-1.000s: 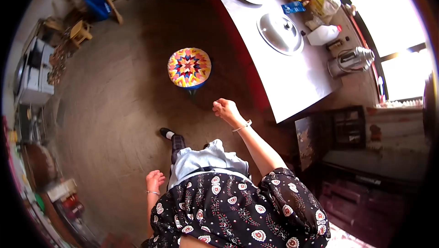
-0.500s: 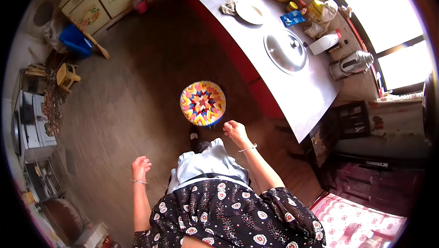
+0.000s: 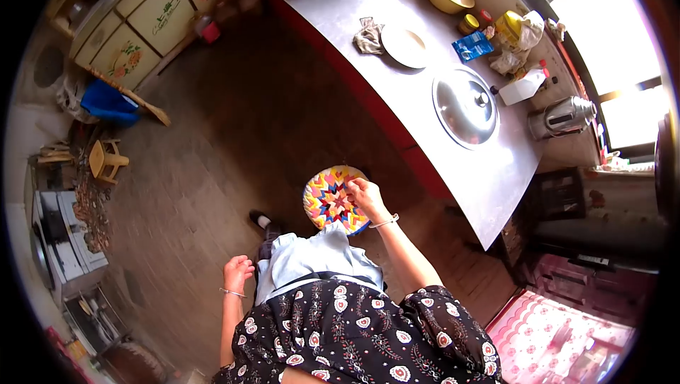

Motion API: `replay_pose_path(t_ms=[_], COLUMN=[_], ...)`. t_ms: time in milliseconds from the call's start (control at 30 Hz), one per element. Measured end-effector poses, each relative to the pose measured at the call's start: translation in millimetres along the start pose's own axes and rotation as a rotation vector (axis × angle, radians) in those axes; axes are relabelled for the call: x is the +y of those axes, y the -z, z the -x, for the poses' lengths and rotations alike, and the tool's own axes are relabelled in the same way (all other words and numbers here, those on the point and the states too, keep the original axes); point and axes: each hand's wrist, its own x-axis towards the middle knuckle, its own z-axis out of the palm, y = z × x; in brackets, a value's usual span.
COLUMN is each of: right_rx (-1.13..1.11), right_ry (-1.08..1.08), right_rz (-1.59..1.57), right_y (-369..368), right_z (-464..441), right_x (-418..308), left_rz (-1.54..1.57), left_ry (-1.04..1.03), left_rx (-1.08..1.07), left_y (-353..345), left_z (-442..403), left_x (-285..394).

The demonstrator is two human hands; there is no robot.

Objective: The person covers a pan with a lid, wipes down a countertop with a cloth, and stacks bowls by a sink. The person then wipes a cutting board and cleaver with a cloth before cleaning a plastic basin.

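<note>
Ahead of my body, my right hand [image 3: 365,197] is held in the air with its fingers curled together; whether anything small is in it I cannot make out. It overlaps the right side of a round stool with a bright star-patterned cover [image 3: 330,203], and whether it touches the cover is unclear. Lower on the left, my left hand [image 3: 238,271] hangs beside my light blue apron [image 3: 304,256], its fingers loosely bent and a little apart, holding nothing. A thin bracelet circles each wrist.
On the right, a metal counter [image 3: 489,193] bears a pot lid [image 3: 465,107], a white plate [image 3: 406,45], a cloth [image 3: 368,36] and a thermos [image 3: 563,117]. A small wooden stool [image 3: 107,160], a broom [image 3: 145,104] and a blue tub [image 3: 106,103] stand at the left.
The view has moved forward; the stool now appears lower and closer, partly behind my right hand. More of the counter and the far cabinets shows.
</note>
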Motion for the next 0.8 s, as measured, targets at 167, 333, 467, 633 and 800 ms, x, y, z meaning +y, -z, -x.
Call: replay_pose_path(t_ms=[167,333,467,633,800], right_rx=[0.124,0.250,0.228,0.330,0.627], right_ry=[0.097,0.044,-0.074,0.039,0.064], right_rz=[0.035,-0.097,-0.326,-0.172,-0.225], right_y=[-34,-87,-136,-151,-99], right_z=[-38,-53,-81,-106,-105], right_x=[-7,-49,-87,-115,-96], left_rz=[-0.090,-0.146,-0.092,-0.100,-0.263], left_ry=[-0.010,-0.036,-0.087,-0.107,-0.120], left_rx=[-0.051,-0.120,-0.101,-0.044,-0.212], left_y=[38,88,147,178,125], left_z=[-66,-133,-180,-230,-248], left_x=[63,142,205,257,310])
